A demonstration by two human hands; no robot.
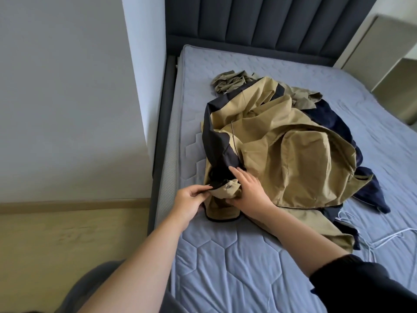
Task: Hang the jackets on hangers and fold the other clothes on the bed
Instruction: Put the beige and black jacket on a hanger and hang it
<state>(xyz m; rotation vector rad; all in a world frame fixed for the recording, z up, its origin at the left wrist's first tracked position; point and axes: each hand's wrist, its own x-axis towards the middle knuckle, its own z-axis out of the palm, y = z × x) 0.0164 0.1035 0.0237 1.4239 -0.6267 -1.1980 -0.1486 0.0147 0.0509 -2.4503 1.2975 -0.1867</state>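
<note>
The left hand (pixel 191 199) reaches in with a bare forearm and pinches the black trim of a cuff between thumb and fingertips; the right hand (pixel 250 190) is just beside it, released, its fingers straight and laid flat on the cloth, its thumb against the lower fold of the same cuff; the right arm wears a black sleeve (pixel 352 279) pushed up past the wrist. The cuff belongs to a big tan cotton jacket with navy panels (pixel 282 154), which lies rumpled on the bed and spreads away beyond and to the right of the right hand; a small metal snap (pixel 228 187) shows on the cuff between the two hands.

The quilted blue-grey mattress (pixel 225 256) lies bare below both hands, toward the person; its near side edge and the dark bed frame (pixel 162 132) run just left of the left hand, with pale wooden floor (pixel 56 245) beyond that; the dark padded headboard (pixel 270 23) stands far ahead of the hands.

A dark navy garment (pixel 334 123) is mostly buried under the jacket, right of the right hand; a crumpled olive garment (pixel 228 82) sits past the jacket, partly covered by it; thin white lines (pixel 383 240) trail on the mattress off to the right, and I cannot tell whether they are cord or wire.
</note>
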